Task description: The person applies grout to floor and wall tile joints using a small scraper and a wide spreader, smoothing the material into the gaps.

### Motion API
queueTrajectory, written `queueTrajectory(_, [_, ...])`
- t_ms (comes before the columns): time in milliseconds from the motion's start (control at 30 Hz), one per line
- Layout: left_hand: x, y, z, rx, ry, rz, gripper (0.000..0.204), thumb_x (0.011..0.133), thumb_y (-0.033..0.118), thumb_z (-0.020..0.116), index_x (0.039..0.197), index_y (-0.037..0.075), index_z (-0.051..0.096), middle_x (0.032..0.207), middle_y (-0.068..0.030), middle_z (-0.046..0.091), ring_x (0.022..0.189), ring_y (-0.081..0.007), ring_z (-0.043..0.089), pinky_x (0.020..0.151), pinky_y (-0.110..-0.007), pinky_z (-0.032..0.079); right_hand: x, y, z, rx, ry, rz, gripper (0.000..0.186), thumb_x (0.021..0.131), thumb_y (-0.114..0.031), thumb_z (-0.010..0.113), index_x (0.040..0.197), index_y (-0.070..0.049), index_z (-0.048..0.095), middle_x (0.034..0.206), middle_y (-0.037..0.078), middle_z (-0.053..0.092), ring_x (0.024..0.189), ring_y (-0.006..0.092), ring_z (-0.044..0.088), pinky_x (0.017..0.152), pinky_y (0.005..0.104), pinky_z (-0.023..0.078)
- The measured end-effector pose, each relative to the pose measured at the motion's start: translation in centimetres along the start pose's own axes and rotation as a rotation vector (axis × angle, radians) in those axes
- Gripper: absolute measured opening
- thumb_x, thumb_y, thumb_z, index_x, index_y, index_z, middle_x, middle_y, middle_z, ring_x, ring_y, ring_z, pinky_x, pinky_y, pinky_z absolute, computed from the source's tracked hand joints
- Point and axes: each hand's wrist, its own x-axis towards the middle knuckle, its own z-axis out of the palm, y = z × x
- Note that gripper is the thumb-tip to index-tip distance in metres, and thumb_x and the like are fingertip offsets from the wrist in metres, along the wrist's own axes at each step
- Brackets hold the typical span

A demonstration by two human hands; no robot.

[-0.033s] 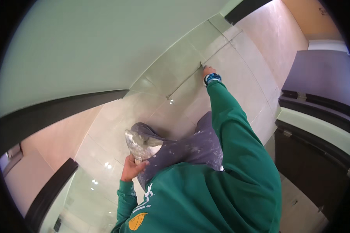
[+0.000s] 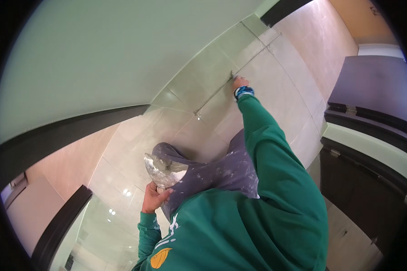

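Note:
Far ahead on the floor, my right hand (image 2: 241,82) is closed around a small putty knife (image 2: 233,75), most of it hidden by the fingers. Its tip touches a dark joint line (image 2: 212,96) between pale floor tiles (image 2: 262,81). Close to my body, my left hand (image 2: 154,198) grips the short handle of a wide trowel (image 2: 160,171). Whitish-grey paste is smeared over the trowel, which lies above my left thigh. Its exact shape is partly lost under the paste.
A pale wall (image 2: 99,58) with a dark baseboard (image 2: 68,128) runs along the left. Dark door frames and panels (image 2: 357,194) stand at the right. Another dark trim piece (image 2: 61,226) is at the lower left. My grey trousers (image 2: 217,178) are paste-spotted.
My right hand and the putty knife have shifted very slightly left along the joint line. The left hand keeps its hold on the trowel, which has barely moved.

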Motion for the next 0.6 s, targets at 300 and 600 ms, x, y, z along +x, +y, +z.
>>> queueTrajectory(300, [2.4, 2.9, -2.4, 0.080, -0.054, 0.112, 0.024, 0.086, 0.004, 0.079, 0.107, 0.001, 0.068, 0.077, -0.0012, 0.069, 0.058, -0.0071, 0.061, 0.052, -0.024, 0.049, -19.5, -16.5, 9.6, 0.032, 0.123, -0.188, 0.035, 0.100, -0.020, 0.050, 0.131, -0.009, 0.061, 0.131, 0.016, 0.061, 0.125, 0.0384, 0.055, 0.092, 0.0496, 0.055])
queueTrajectory(600, [4.5, 0.2, -7.1, 0.094, -0.121, 0.132, 0.025, 0.085, 0.006, 0.080, 0.107, 0.000, 0.068, 0.080, -0.0013, 0.070, 0.060, -0.0066, 0.060, 0.052, -0.024, 0.048, -11.8, -4.0, 3.2, 0.377, -0.072, -0.014, 0.049, 0.084, -0.006, 0.054, 0.133, -0.006, 0.062, 0.120, 0.026, 0.068, 0.113, 0.0439, 0.065, 0.097, 0.0512, 0.054])
